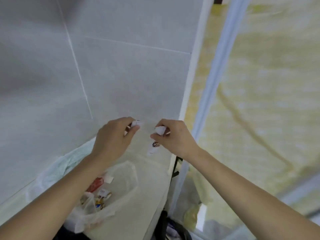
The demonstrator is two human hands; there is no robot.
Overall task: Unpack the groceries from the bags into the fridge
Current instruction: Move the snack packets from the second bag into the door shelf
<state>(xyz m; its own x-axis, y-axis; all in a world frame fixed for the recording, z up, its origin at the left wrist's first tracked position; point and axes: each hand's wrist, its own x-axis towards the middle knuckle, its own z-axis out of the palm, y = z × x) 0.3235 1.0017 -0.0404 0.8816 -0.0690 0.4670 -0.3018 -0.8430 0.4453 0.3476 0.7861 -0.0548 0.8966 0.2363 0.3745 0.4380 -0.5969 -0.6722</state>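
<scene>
Your forearms reach above the tabletop [152, 187]; both hands' fingers [134, 128] pinch a thin bag [121, 179]; groceries [102, 196] remain inside.

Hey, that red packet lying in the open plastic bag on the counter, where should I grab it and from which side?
Judging from this view, take the red packet by its upper end, coming down from above through the open mouth of the plastic bag. That end shows bare red; its lower part runs under the left forearm and among other small packets. Both the left hand and the right hand are pinching white scraps.
</scene>
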